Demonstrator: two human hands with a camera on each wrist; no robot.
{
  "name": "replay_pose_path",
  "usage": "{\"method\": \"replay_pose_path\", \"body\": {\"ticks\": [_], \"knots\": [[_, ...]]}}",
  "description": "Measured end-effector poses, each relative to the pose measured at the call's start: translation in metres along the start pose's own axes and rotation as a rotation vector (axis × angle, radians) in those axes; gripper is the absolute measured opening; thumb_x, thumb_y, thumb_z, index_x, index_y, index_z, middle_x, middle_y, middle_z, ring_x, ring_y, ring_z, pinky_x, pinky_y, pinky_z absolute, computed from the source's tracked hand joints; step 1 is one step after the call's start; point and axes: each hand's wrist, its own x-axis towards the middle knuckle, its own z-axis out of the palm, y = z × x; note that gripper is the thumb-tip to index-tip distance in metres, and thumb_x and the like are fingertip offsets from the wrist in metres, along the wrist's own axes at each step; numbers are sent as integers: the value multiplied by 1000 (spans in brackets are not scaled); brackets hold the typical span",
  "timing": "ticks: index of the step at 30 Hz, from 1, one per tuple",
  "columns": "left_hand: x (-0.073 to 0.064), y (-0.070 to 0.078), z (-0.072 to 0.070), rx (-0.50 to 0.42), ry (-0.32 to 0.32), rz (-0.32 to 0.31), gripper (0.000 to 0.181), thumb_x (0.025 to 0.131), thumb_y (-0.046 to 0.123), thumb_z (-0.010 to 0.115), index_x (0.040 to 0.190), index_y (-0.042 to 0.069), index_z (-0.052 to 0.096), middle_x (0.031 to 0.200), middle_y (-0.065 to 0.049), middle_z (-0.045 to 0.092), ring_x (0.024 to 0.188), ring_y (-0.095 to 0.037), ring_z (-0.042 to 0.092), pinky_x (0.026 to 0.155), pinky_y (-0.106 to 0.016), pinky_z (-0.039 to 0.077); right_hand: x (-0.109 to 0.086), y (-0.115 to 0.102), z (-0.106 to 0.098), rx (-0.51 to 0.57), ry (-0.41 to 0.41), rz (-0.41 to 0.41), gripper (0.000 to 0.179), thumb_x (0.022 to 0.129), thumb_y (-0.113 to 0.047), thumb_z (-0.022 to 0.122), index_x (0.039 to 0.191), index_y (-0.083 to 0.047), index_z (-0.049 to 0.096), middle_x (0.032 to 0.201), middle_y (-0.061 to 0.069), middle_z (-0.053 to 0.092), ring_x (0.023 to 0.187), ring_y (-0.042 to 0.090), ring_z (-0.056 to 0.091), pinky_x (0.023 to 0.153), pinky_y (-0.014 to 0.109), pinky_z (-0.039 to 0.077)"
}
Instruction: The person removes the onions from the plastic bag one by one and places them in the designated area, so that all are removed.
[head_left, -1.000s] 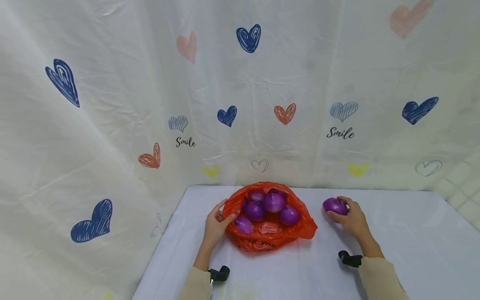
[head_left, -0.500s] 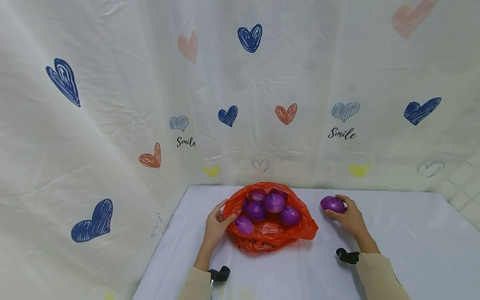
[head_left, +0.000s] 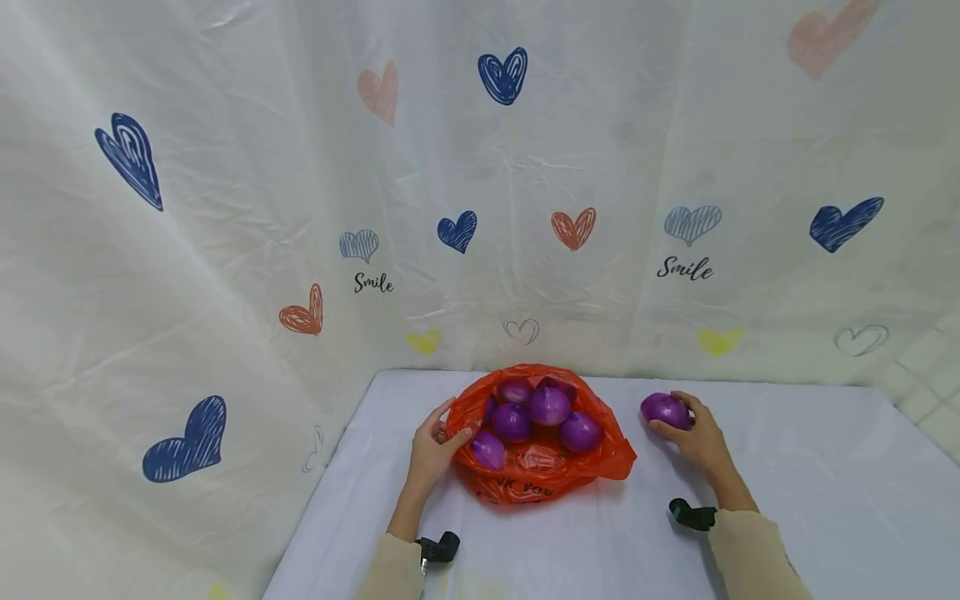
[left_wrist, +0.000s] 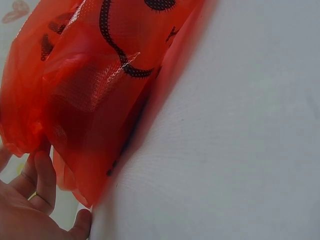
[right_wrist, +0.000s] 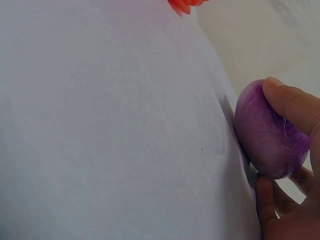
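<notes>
Onion [head_left: 664, 410]: purple, glossy, in the right hand [head_left: 707, 440]; off to the right of the bag [head_left: 534, 460], apart from it, toward the far edge of the table [head_left: 600, 542]; can't tell if the table carries any of its weight
Right hand: grasping that onion from its right side, thumb on the near side, fingers round the far side
Onion feel: my read is firm, roundish, fairly light; shiny skin could slip, and a hard squeeze might bruise or peel it
Onion hold: best taken across the widest part, thumb opposite fingers, modest pressure; the present grip looks about right
Left hand [head_left: 431, 458]: grasping the bag's left rim, thumb lapped over it, fingers against the outside; ring on one finger in the left wrist view; can't tell how tight
Bag: red plastic with dark print, sitting on the table, mouth spread wide
Bag onions [head_left: 550, 406]: at least six showing, heaped inside; some half hidden, exact count unclear
Bag feel: film looks thin, limp and slick; likely to fold under the fingers, could stretch or tear if pulled with that load
Bag hold: rim pinch should do for steadying; for the full weight I'd support the base
Wrists: black strap-on unit [head_left: 441, 547] on the left, another [head_left: 692, 515] on the right, pale sleeves [head_left: 753, 554] behind
Backdrop [head_left: 517, 183]: white sheet behind the table, printed hearts and "Smile"
</notes>
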Motion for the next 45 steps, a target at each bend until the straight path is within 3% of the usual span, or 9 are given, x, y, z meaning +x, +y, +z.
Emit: {"method": "replay_pose_path", "body": {"ticks": [15,25,32,38,45], "knots": [[-1,1,-1,6,-7,-9,61,90,30,79,146,25,57,93,-8,60,80,-19,52,65,-22,48,-2,3,8,25,40,10,97,94,-47,70,164,-13,12,159,37,17,143,59,24,111,73,31],[0,-1,-1,-3,-8,5,63,90,29,79,147,19,56,93,-8,59,80,-19,53,65,-22,47,-3,4,11,26,67,-17,97,96,-37,71,165,-12,8,158,38,16,143,59,25,112,72,30],[1,-3,-2,8,1,-6,63,89,31,80,147,22,56,93,-8,59,81,-18,52,66,-22,47,-6,8,10,38,70,-85,102,94,-41,73,164,-8,8,157,39,19,139,59,31,111,70,34],[0,-5,-1,-1,-1,-6,64,88,31,81,147,22,56,92,-8,58,80,-18,52,64,-22,46,-7,14,9,84,70,-82,103,94,-42,72,164,-7,6,159,40,16,140,60,32,112,67,35],[2,-4,-1,6,-5,-7,65,89,32,80,148,20,55,93,-8,58,81,-18,51,66,-22,46,-13,1,6,110,169,-34,98,95,-45,70,164,-6,11,156,39,26,138,56,38,110,66,39]]}}
